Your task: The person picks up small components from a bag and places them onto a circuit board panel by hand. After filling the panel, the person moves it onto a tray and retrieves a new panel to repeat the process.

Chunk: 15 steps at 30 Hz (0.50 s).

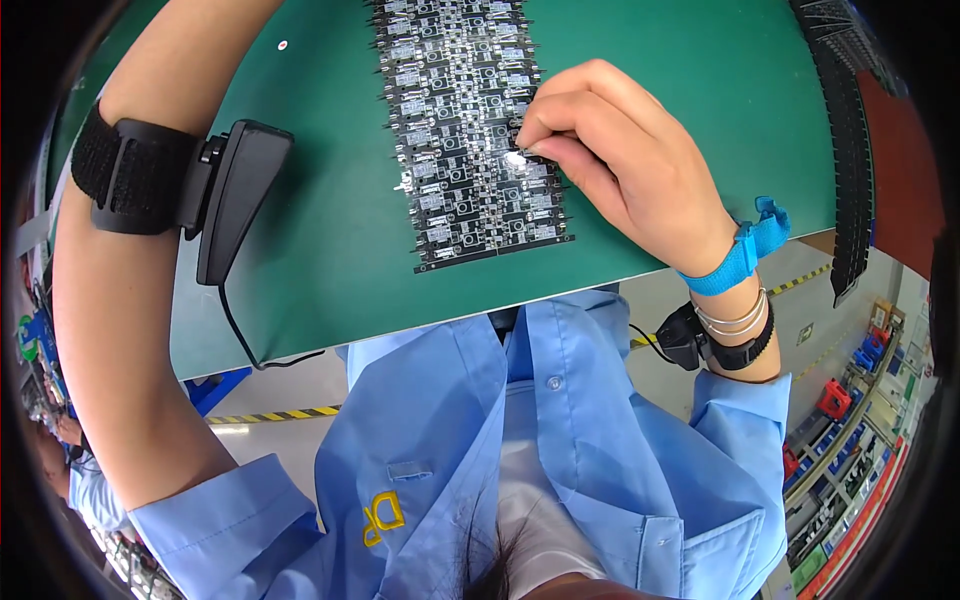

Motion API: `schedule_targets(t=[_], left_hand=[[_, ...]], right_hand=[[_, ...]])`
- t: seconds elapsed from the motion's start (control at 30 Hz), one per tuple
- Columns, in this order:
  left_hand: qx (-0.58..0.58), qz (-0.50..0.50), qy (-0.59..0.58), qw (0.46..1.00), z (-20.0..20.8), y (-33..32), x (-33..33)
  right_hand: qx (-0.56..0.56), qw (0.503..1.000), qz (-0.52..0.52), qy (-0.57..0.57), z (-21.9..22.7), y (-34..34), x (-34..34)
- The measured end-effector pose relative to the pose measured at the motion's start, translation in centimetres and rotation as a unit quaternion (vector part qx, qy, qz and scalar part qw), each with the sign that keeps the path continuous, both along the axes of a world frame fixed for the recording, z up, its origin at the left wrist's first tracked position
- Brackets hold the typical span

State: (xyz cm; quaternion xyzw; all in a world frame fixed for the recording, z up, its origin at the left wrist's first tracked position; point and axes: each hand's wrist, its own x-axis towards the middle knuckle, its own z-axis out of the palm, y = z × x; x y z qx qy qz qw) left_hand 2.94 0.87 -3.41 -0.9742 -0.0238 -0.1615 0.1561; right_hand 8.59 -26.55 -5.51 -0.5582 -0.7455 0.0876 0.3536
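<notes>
A long panel of black circuit boards (465,150), crowded with small silvery and white-marked parts, lies lengthwise on the green table top. Over its right edge my right hand (630,160) is closed in a pinch, thumb against fingers. What the fingertips hold, if anything, is too small to make out. A bright glint shows on the board just beside them. Up the left side reaches my left forearm, and it leaves the picture at the top, so my left hand is out of sight.
A black device (245,200) is strapped to my left forearm, its cable hanging over the table edge. My right wrist wears a blue strap (735,262). Black slotted strips (850,170) run along the table's right side. A small white round piece (283,45) lies far left.
</notes>
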Motion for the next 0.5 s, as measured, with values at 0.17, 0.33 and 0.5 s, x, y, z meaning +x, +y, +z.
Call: schedule_targets(t=[0.17,0.33,0.5], left_hand=[[-0.014,0.013,-0.021,1.0,0.1,0.3,0.7],[-0.034,0.064,-0.009,0.997,0.2,0.0,1.6],[-0.005,0.049,-0.01,0.999,0.2,-0.2,1.7]], right_hand=[[0.004,1.0,0.008,-0.007,-0.1,0.1,0.1],[0.003,1.0,0.008,-0.01,-0.3,0.0,0.2],[0.008,0.999,-0.001,-0.047,0.0,0.1,0.0]])
